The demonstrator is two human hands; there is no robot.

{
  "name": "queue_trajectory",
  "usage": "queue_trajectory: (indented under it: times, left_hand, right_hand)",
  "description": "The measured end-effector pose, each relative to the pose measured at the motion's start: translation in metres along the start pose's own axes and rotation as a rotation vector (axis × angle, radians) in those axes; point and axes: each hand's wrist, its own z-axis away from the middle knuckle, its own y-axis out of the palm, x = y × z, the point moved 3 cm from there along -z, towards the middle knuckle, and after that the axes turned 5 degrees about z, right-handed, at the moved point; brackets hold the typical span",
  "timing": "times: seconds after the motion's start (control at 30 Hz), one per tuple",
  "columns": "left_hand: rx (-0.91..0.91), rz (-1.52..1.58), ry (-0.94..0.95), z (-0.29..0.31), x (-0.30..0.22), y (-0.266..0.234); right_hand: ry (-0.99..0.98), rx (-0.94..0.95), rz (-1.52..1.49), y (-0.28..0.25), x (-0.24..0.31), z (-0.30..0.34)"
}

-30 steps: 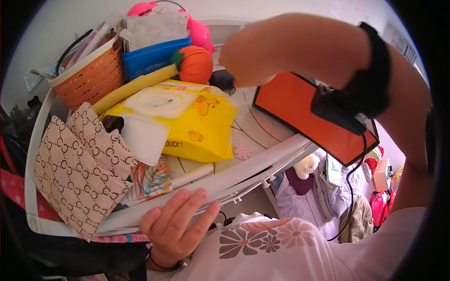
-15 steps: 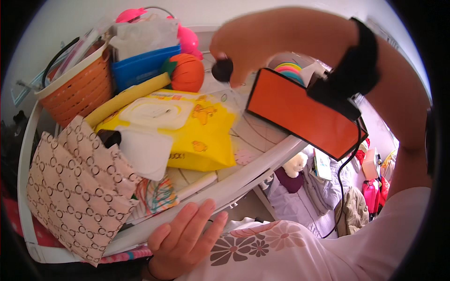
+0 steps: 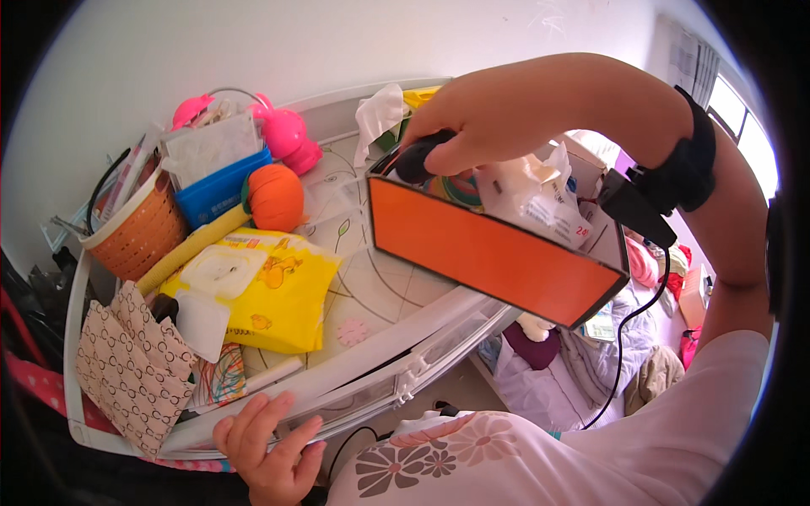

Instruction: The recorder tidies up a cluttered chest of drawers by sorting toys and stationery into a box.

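My right hand (image 3: 460, 131) is closed round a black, rounded object (image 3: 413, 158) of a kind I cannot make out. It is at the left end of an open-topped orange box with black edges (image 3: 489, 249), and the object is partly inside the rim. The box holds a white plastic packet (image 3: 536, 198) and something with coloured bands (image 3: 456, 190); the rest of its contents is hidden. My left hand (image 3: 274, 447) holds nothing, its fingers apart, by the front edge of the white cabinet top (image 3: 384, 291).
On the left of the top are a yellow wipes pack (image 3: 291, 291), an orange basket (image 3: 143, 223), a blue container (image 3: 224, 190), an orange pumpkin-shaped thing (image 3: 276, 198), a pink figure (image 3: 287, 135) and a patterned pouch (image 3: 135, 375). A black cable (image 3: 629, 329) hangs from my right wrist.
My right hand has brought the black object from left of the box to its left end. My view has shifted, showing the box's inside. My left hand stays near the front edge.
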Motion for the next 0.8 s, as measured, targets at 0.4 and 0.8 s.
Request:
queue_trajectory:
  times: [0.4, 0.8]
  left_hand:
    - [-0.12, -0.134, -0.315, 0.004, -0.014, 0.016]
    - [-0.26, -0.154, -0.326, -0.005, -0.014, 0.025]
  right_hand:
    - [-0.155, 0.061, 0.173, 0.022, -0.073, 0.016]
    - [-0.176, -0.868, -0.203, 0.032, -0.142, 0.047]
